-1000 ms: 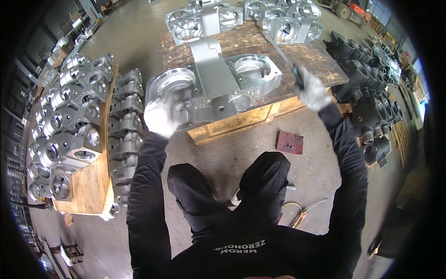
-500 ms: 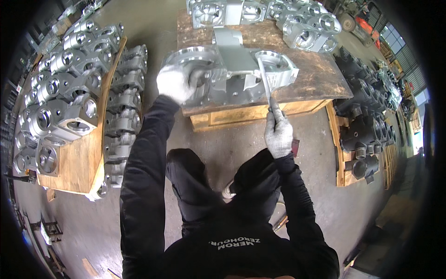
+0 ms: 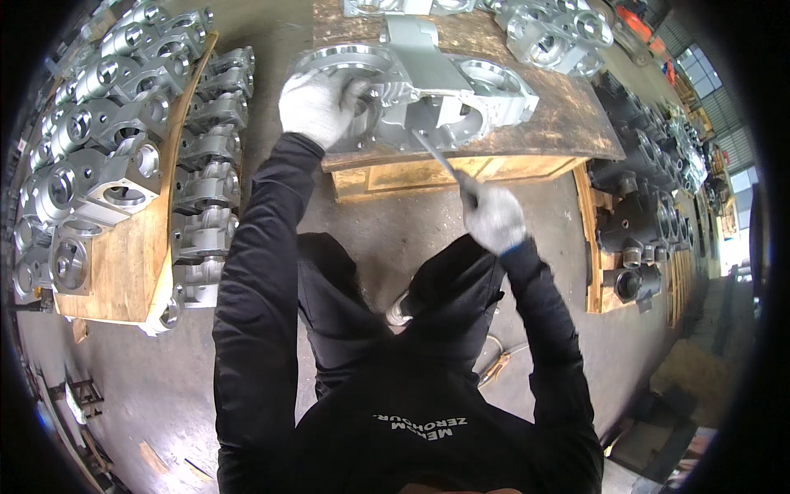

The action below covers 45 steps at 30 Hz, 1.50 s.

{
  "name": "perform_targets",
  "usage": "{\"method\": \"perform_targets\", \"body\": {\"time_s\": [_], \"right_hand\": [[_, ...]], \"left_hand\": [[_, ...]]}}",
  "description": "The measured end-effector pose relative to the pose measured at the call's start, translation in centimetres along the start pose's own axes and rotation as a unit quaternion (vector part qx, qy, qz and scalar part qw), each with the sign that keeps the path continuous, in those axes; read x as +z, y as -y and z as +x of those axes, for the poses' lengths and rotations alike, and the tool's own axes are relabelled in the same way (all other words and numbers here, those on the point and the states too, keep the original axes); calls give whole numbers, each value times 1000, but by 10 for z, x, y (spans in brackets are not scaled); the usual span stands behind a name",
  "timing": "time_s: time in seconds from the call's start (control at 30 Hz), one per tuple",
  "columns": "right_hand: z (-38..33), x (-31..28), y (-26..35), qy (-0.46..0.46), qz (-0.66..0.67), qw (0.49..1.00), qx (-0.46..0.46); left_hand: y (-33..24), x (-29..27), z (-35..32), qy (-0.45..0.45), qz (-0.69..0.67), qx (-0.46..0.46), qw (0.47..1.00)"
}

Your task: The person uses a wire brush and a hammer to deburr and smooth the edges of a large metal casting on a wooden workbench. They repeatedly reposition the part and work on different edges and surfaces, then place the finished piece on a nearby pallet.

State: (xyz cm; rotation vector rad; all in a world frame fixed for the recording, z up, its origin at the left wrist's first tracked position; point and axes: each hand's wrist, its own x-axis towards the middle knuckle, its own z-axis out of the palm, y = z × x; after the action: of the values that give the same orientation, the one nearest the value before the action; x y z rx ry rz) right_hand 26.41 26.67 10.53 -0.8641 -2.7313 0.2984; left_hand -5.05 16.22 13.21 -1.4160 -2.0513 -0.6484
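A large silver metal casting point(image 3: 432, 72) with round machined bores rests on a worn wooden bench point(image 3: 568, 123). My left hand point(image 3: 314, 109), in a white glove, is closed on the casting's left ring, fingers bent over its edge. In my gloved right hand point(image 3: 495, 219) is a slim grey metal file point(image 3: 438, 155), held by its dark handle end. The file's tip reaches into the recess on the near side of the casting; whether it touches the metal I cannot tell.
More silver castings point(image 3: 555, 37) stand at the bench's far side. On the left, a wooden board point(image 3: 123, 276) carries several castings, with another row point(image 3: 206, 193) beside it. Dark castings point(image 3: 638, 218) sit on a pallet at right. A hose point(image 3: 498, 362) lies on the floor by my leg.
The file has swung from the casting's right bore down and left to its near recess. My right hand has turned with it. The left hand keeps its hold on the ring.
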Motion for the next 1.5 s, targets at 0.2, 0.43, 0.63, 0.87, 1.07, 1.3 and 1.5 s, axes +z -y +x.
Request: {"method": "perform_targets", "body": {"time_s": [0.2,0.43,0.63,0.87,1.07,1.3,1.5], "right_hand": [[-17,-2,-15,34,62,997,-37],[-137,5,-82,-97,266,923,260],[-291,130,-168,-41,284,813,507],[-387,240,-182,-70,462,648,602],[-414,306,-192,-61,486,642,590],[-431,339,-171,5,249,757,604],[-424,316,-136,-26,254,667,700]], "left_hand": [[7,4,4,-27,-54,34,998],[26,-15,-14,-185,-50,47,980],[49,11,-71,-80,-374,-384,841],[50,9,-82,-50,-377,-390,839],[56,1,-100,-3,-595,-464,656],[129,-15,-110,172,-763,-470,408],[137,-24,-109,217,-742,-421,474]]}}
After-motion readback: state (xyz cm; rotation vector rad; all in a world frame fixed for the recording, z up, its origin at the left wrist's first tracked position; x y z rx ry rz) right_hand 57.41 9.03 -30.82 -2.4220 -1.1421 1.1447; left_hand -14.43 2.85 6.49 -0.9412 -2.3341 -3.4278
